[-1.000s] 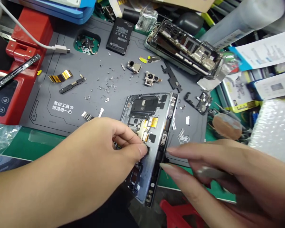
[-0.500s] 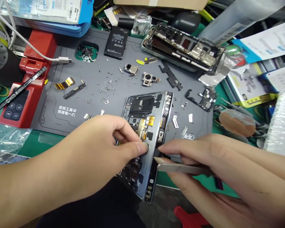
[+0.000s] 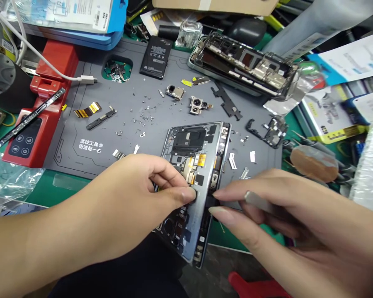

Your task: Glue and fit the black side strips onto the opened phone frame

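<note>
My left hand (image 3: 127,203) pinches the near part of an opened phone frame (image 3: 205,182), thumb and fingers pressed on its inner side. The frame is tilted, with circuit parts and gold flex connectors showing. My right hand (image 3: 282,223) is beside the frame's right edge, thumb and index fingertip close to a dark part there. A metal tool (image 3: 259,203), its far end hidden, lies held among the right hand's fingers. Behind the frame, a camera module (image 3: 199,104) and loose screws (image 3: 143,120) rest on the grey mat (image 3: 118,95).
A second opened phone (image 3: 242,66) lies at the back right, near a black battery (image 3: 155,57). A red device (image 3: 27,136) with a white cable (image 3: 87,79) stands on the left. Small brackets and a black bracket piece (image 3: 272,130) are right of the frame.
The view has shifted slightly. My right hand has turned, its thumb and index finger are wider apart, and the metal tool has swung up and back between the fingers. My left hand keeps its grip.
</note>
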Demonstrator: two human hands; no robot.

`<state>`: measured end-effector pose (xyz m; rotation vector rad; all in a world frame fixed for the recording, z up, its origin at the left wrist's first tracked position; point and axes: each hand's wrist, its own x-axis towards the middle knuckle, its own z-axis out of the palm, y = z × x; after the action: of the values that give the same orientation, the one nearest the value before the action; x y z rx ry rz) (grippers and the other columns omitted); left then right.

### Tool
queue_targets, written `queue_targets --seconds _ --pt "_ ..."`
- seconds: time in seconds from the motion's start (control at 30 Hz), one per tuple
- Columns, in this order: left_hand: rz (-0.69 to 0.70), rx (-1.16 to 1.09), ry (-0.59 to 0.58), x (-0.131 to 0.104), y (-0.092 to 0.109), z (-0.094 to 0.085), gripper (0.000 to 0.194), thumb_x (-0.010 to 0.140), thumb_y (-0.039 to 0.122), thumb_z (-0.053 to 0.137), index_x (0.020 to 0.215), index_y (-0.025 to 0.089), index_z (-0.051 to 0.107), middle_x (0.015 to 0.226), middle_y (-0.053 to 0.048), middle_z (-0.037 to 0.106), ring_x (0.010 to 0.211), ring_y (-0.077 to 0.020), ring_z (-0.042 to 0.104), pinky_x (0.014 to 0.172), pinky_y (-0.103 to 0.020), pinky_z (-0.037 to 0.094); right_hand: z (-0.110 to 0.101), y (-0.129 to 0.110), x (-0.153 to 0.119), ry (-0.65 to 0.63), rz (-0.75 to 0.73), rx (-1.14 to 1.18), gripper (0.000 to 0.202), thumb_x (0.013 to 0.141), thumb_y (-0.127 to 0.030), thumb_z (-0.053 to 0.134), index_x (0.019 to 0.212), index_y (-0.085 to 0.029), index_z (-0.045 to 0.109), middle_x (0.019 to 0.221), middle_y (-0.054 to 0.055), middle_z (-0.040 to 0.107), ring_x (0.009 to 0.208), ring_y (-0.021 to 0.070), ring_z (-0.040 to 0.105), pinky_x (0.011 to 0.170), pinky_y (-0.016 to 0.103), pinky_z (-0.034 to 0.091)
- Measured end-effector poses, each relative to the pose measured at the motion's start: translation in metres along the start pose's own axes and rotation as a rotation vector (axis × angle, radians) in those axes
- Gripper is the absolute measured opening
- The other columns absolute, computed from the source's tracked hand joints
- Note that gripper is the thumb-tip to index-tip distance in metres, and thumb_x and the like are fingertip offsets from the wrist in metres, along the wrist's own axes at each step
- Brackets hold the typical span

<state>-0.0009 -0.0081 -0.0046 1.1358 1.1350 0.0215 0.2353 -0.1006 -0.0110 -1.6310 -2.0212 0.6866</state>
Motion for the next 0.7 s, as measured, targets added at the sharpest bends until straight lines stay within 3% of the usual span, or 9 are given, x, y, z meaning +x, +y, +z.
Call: queue_targets --seconds 0.13,0.3,0.5,0.7 --pt "-0.005 0.028 -0.005 -0.001 -0.001 -0.002 0.026 0.091 0.057 0.079 0.091 0.032 0.082 0.073 0.004 0.074 0.06 -0.0123 0.057 0.049 -0.022 0.035 0.002 0.0 0.006 -0.022 0.115 0.222 0.015 0.108 -0.046 0.074 0.109 -0.033 0.067 0.075 -0.005 0.059 0.056 0.0097 0.06 0.048 0.014 0.052" --pt "-0.032 0.057 -0.025 -0.002 0.001 -0.005 0.03 0.094 0.06 0.076 0.094 0.031 0.082 0.081 0.002 0.078 0.067 -0.0138 0.062 0.055 -0.024 0.041 -0.003 0.005 0.004 0.007 0.138 0.224 0.011 0.109 -0.043 0.072 0.111 -0.032 0.069 0.076 -0.004 0.061 0.054 0.0103 0.06 0.045 0.015 0.052" --pt "-0.005 0.076 -0.034 0.001 0.008 -0.009 0.022 0.092 0.052 0.081 0.09 0.029 0.081 0.078 0.005 0.074 0.07 -0.0113 0.061 0.058 -0.023 0.04 0.002 0.008 -0.004 0.07 -0.033 -0.005 0.009 0.11 -0.032 0.069 0.119 -0.032 0.07 0.086 -0.001 0.063 0.068 0.0129 0.064 0.049 0.022 0.048" --pt "-0.036 0.08 -0.043 0.001 0.011 -0.013 0.019 0.093 0.045 0.085 0.091 0.027 0.078 0.084 0.006 0.074 0.076 -0.0092 0.06 0.064 -0.021 0.04 0.004 0.006 0.002 0.08 -0.143 -0.011 0.005 0.116 -0.032 0.061 0.116 -0.03 0.065 0.096 -0.004 0.071 0.078 0.0118 0.071 0.063 0.026 0.054"
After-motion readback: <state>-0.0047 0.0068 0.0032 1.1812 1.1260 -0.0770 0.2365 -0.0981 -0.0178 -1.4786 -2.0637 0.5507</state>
